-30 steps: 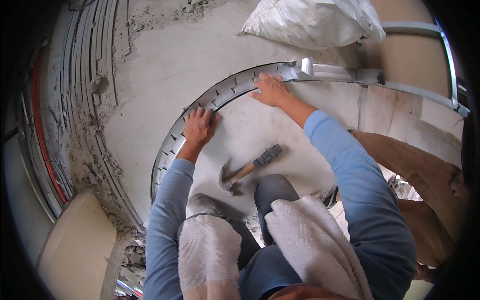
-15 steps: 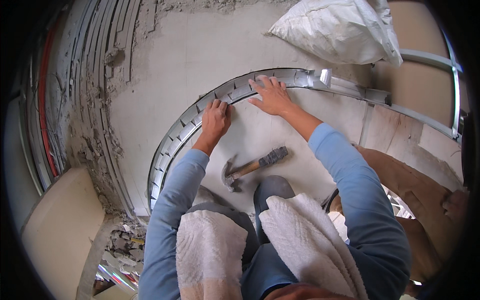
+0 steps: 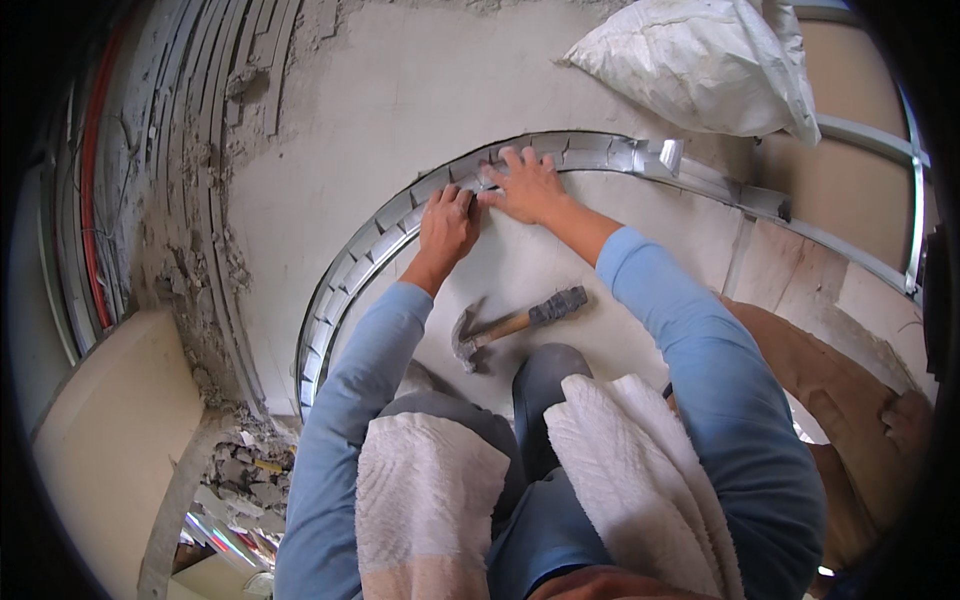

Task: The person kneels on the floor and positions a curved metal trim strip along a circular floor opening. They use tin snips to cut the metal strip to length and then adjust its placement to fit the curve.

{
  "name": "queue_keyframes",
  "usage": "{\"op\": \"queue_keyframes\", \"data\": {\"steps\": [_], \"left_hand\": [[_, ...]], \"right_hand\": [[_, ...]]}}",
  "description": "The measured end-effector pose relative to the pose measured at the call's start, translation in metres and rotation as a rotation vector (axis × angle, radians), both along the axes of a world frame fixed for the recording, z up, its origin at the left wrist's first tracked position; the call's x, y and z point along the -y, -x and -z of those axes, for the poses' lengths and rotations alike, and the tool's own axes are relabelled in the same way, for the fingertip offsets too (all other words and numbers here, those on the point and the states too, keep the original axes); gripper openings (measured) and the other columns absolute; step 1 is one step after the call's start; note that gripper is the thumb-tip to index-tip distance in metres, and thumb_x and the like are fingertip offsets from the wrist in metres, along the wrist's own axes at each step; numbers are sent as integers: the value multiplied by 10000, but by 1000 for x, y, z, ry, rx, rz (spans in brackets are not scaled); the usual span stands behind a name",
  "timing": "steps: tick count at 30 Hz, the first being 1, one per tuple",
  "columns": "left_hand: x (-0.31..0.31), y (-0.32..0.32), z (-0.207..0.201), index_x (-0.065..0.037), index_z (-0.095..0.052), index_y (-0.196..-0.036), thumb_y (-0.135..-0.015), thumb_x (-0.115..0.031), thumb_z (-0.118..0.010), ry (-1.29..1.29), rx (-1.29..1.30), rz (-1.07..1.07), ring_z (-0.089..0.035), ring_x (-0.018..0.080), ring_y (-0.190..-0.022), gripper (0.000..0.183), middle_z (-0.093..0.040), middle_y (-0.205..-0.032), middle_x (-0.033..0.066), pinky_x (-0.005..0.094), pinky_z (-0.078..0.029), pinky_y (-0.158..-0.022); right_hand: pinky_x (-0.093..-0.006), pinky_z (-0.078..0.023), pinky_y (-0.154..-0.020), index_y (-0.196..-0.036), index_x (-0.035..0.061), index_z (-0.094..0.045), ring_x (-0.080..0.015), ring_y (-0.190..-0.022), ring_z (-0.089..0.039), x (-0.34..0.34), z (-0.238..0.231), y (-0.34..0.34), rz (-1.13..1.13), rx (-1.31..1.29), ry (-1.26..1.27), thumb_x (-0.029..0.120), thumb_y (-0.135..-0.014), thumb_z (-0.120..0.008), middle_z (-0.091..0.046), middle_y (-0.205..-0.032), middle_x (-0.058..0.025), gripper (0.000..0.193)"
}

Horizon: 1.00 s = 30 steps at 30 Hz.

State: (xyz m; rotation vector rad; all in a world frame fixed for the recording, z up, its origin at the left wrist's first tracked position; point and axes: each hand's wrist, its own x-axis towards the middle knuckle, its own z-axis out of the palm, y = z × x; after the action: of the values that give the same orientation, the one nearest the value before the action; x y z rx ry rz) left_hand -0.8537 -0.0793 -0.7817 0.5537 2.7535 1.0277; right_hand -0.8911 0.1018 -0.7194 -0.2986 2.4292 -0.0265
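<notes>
A bent silvery metal track [image 3: 594,153], its sides cut into short tabs, lies in an arc on a pale board. The fingers of my left hand [image 3: 449,228] curl closed over the inner edge of the track, near the top of the arc. Just right of it, my right hand [image 3: 530,188] rests on the track with its fingers spread. The thumb of the right hand comes close to the left fingers. Inside the curve, near my knees, a claw hammer [image 3: 512,324] with a wooden shaft and a dark wrapped grip lies flat.
A white sack [image 3: 700,65] sits at the far right, beside a metal frame [image 3: 868,137]. Long thin strips [image 3: 205,90] run along the left, with rubble [image 3: 250,470] below them. A white towel [image 3: 640,470] hangs from me. Another person's brown-clothed leg [image 3: 800,360] is at the right.
My left hand has slid rightward along the track, closer to the right hand. My right hand has shifted slightly left. The view has moved a little; the hammer stays where it lay.
</notes>
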Motion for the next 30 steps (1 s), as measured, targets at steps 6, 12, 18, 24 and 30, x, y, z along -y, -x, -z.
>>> {"op": "queue_keyframes", "data": {"steps": [6, 12, 18, 24, 30], "left_hand": [[43, -10, -18, -26, -667, -1123, -893, -222, -717, -89, -49, -184, -592, 398, -1023, 306, -637, -1089, 192, 477, -488, -906], [153, -90, -30, -19, -651, -1200, -894, -210, -735, 219, 8, -283, -580, 386, -1060, 370, -631, -1158, 179, 478, -470, -934], [176, -111, -13, -54, -710, -1053, -927, -198, -677, 159, -33, -355, -600, 367, -927, 194, -656, -981, 139, 471, -490, -831], [176, -103, -11, -60, -720, -923, -944, -213, -666, 156, 23, -349, -623, 344, -877, 164, -664, -913, 109, 466, -524, -758], [180, -99, -8, -63, -696, -878, -937, -208, -654, 198, -7, -277, -631, 335, -859, 162, -657, -897, 97, 462, -539, -726]], "right_hand": [[-580, -317, -1118, -1530, 292, -479, -353, -1416, -362, 5, -1, -1, -31, 0, -52, 669, -981, -449, -386, -1570, -105, 667], [-563, -341, -1089, -1550, 222, -450, -340, -1377, -396, 11, 0, -1, -89, -12, -89, 636, -989, -466, -406, -1543, -130, 697], [-543, -381, -1024, -1495, 207, -519, -321, -1290, -448, 56, 9, -24, -197, -148, 192, 521, -1023, -482, -482, -1439, -89, 568], [-532, -387, -1003, -1469, 242, -551, -315, -1237, -466, 106, 18, -32, -234, -99, 194, 471, -1031, -484, -486, -1430, -67, 499], [-545, -381, -1030, -1495, 283, -525, -310, -1279, -448, 115, 17, -36, -229, -38, 90, 496, -1032, -471, -436, -1480, -67, 512]]}}
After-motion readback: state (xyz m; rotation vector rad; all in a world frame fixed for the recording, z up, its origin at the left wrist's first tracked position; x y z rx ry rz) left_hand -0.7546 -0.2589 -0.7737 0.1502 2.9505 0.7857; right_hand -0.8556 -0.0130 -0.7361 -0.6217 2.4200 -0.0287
